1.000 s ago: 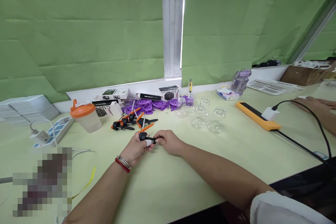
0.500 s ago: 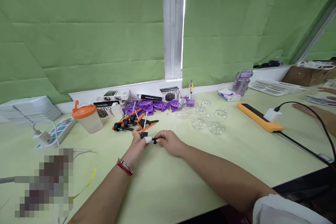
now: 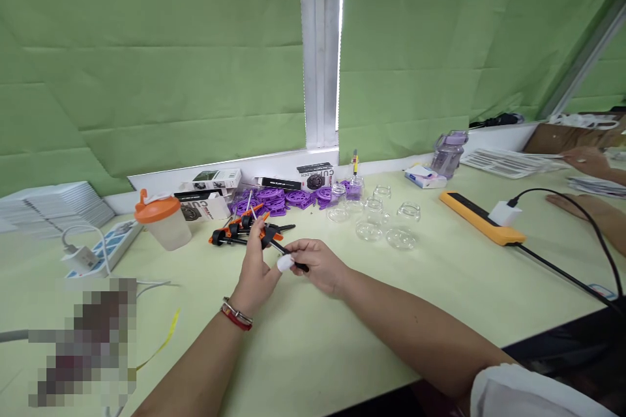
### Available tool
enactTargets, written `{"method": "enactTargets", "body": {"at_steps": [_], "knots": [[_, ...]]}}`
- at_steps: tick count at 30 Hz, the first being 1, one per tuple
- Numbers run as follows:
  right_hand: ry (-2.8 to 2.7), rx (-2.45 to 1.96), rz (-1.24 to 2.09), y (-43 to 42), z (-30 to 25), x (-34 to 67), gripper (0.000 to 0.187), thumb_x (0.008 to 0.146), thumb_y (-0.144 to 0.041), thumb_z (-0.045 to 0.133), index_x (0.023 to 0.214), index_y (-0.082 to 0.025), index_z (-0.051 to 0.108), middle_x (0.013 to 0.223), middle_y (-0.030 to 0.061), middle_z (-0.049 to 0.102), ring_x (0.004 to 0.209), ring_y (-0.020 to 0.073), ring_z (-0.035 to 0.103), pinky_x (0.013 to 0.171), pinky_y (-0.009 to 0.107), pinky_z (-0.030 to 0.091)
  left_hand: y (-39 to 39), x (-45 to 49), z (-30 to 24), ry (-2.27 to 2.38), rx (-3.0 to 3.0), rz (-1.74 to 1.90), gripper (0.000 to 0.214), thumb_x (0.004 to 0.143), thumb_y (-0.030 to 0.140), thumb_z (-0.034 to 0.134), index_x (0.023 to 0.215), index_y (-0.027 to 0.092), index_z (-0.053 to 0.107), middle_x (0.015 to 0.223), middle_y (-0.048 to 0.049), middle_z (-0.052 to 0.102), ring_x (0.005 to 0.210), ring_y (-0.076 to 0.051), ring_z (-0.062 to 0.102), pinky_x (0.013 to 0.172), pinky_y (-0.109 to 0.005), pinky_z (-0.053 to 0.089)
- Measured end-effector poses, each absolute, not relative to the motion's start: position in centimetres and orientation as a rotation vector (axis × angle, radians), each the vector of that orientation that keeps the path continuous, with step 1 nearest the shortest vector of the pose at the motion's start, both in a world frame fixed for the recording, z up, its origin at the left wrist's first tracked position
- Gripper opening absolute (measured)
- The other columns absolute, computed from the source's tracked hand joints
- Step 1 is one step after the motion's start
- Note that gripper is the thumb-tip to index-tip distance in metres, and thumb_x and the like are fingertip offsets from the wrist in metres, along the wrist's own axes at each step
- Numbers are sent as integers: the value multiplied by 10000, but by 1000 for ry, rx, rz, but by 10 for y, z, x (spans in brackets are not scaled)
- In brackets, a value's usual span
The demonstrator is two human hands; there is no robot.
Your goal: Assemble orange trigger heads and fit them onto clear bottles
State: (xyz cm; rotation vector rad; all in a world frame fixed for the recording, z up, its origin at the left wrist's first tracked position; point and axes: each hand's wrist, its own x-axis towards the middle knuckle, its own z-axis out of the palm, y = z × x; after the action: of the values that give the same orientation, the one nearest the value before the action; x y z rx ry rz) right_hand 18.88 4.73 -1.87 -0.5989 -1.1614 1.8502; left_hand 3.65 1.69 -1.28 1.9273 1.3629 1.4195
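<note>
Hands, left (image 3: pixel 254 265) and right (image 3: pixel 321 265), pinch tool (image 3: pixel 280 249); box (image 3: pixel 205 208) ("CUP") behind.

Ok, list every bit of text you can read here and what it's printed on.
"CU": black-and-white box at the window sill; the rest is unclear.
"CU": white box beside the orange-lidded cup; the rest is unclear.
Long black box: white print too small to read.
Blue-and-white packet: blurred.
</note>
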Motion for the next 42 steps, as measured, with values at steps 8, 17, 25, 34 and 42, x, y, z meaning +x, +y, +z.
{"method": "enactTargets", "body": {"at_steps": [8,17,25,34,42], "knots": [[-1162,-595,1932,45,-11,194,347,555,-250,820,861,-128,709,758,39,696,641,117,587,664,284,432,14,37,-6,1299,1913,1643,1071,439,167,842,1371,220,317,1435,-136,366,1323,-324,375,1084,-402,311],[-1135,-617,1980,41,-17,188,299,537,-253,833,750,-96,694,697,55,702,586,124,617,632,284,467,18,37,-14,1520,2226,1436,1125,400,198,809,1405,217,303,1501,-164,281,1388,-399,222,1127,-539,126],[-1081,-598,2030,42,-19,187,310,552,-251,841,766,-96,678,684,57,698,589,131,631,654,292,481,14,41,-14,1404,2103,1470,1094,421,266,797,1406,199,326,1509,-166,256,1406,-382,190,1144,-500,176],[-1108,-607,2069,42,-17,189,360,541,-301,859,757,-92,660,689,62,700,587,139,645,654,304,509,10,42,-10,1489,2332,1336,1064,484,306,759,1419,154,274,1377,-178,397,1296,-372,356,1091,-476,244],[-1136,-604,2067,41,-17,186,411,547,-384,858,762,-102,649,710,60,696,643,162,665,650,303,519,7,41,-6,1463,2142,1297,1014,476,215,776,1379,195,316,1337,-147,439,1240,-337,426,1055,-451,320]]}}
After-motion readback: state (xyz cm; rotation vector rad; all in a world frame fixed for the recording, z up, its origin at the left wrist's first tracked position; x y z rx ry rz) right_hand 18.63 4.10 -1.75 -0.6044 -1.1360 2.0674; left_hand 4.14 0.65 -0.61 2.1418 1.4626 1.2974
